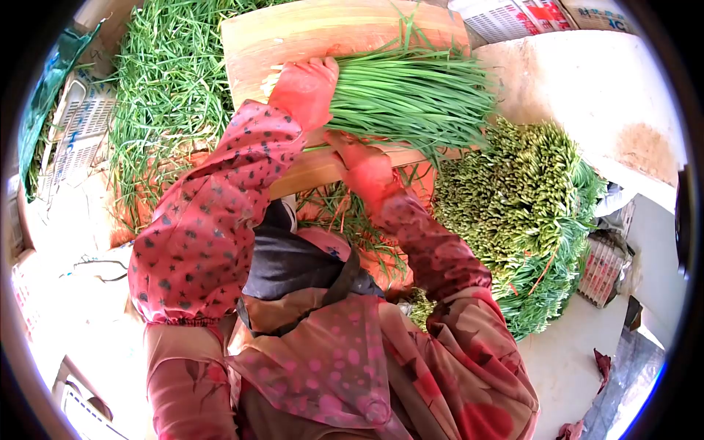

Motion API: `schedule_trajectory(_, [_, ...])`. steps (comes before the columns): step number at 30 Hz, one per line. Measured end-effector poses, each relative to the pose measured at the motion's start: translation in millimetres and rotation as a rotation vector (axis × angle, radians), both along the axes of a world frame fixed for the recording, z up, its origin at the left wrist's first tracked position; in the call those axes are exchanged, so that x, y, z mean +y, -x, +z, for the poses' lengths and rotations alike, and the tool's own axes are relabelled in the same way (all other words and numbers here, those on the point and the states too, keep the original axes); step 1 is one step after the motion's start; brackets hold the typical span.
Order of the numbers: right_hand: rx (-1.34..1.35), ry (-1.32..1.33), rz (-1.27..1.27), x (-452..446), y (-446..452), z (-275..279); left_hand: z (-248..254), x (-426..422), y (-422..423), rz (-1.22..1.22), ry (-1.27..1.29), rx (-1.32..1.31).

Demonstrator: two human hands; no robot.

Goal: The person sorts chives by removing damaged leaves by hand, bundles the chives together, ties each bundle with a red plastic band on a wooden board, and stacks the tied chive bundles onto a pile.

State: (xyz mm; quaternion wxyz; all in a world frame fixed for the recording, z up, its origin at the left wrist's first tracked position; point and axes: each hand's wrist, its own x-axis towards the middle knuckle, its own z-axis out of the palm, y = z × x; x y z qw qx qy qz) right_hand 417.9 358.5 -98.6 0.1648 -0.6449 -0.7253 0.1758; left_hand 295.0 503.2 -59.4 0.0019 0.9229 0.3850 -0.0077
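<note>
"Bunch of long, slim green stalks [411,99]: where does it lie?"

"Across the smooth tan wooden surface [293,29], with the red-gloved left hand [304,88] curled over it, gripping near the pale ends."

"And the other?"

"The red-gloved right hand [363,169] is at the near edge; I can't tell whether it grips."

"Which step?"

"Gathering the bunch, I'd judge. The next move calls for a firm left hold and even ends."

- Floor [550,359]: pale, exposed at lower right, grey sheeting [627,389] at its edge.
- Light: strong; from where I stand, the left side is bleached white.
- Right: pale panel [579,92], brown-stained.
- Far right: white crate [497,20], red markings alongside.
- Left: slotted white crate [86,117] near teal sheeting [53,88].
</note>
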Motion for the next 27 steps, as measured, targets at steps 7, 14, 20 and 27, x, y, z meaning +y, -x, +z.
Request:
schedule_trajectory(7, [-0.008,0.358,0.022,-31,24,24,-2,-2,4,-0.021,-0.163,0.008])
schedule_trajectory(14, [-0.010,0.097,-0.211,-16,-2,27,-4,-2,6,-0.031,-0.178,-0.009])
schedule_trajectory(20, [-0.290,0.129,-0.125,8,-18,-6,4,-2,1,0.014,-0.056,0.079])
schedule_trajectory(27, [0.984,0.888,-0.468,29,-14,35,3,-6,8,-0.006,-0.149,0.108])
